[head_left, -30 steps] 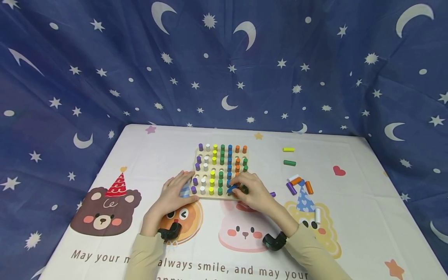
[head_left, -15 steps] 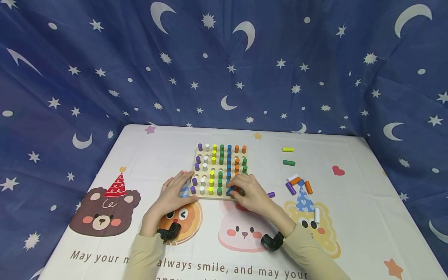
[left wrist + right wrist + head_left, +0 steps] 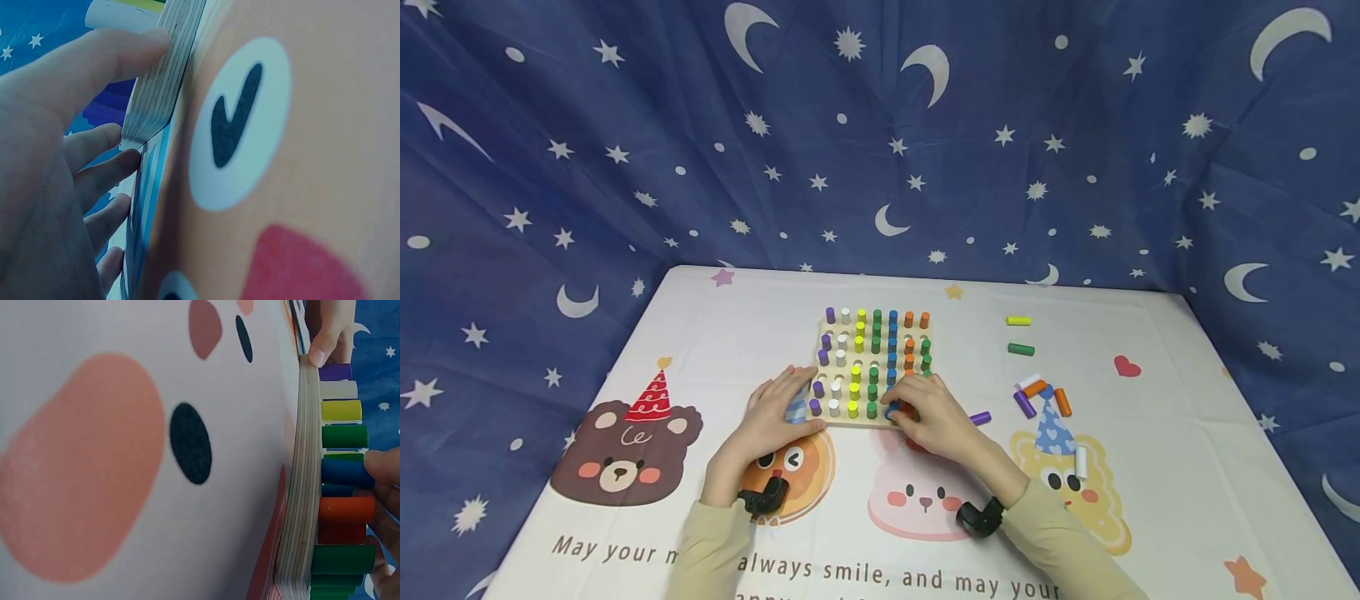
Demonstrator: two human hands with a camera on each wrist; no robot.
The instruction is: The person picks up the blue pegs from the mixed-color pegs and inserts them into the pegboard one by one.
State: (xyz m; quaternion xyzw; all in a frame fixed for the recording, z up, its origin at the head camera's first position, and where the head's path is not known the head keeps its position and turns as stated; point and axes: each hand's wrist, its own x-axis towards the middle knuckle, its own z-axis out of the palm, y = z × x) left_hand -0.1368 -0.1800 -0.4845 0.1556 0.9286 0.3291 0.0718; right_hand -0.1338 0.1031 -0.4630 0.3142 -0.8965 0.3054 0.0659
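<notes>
A wooden pegboard (image 3: 868, 422) carries columns of purple, white, yellow, green, blue and orange pegs, with green ones in the last column. My left hand (image 3: 775, 412) rests at its near left corner. In the left wrist view, the thumb presses the layered front edge (image 3: 164, 81) and the fingers touch the left side. At the near row, my right hand (image 3: 936, 415) pinches a blue peg (image 3: 347, 472) between thumb and finger. The peg stands upright against the board, between a green peg (image 3: 345, 436) and an orange peg (image 3: 347, 510). Its lower end is hidden.
Right of the board lie a yellow peg (image 3: 1018, 321), a green peg (image 3: 1021, 349), a group of purple, orange and white pegs (image 3: 1033, 389), and a single white peg (image 3: 1081, 462). Another purple peg (image 3: 981, 418) lies beside my right hand. A starry blue curtain (image 3: 880, 150) hangs behind.
The blue peg in my right hand has gone from slanted to upright at the near row. My right hand has shifted slightly left. My left hand stays in place.
</notes>
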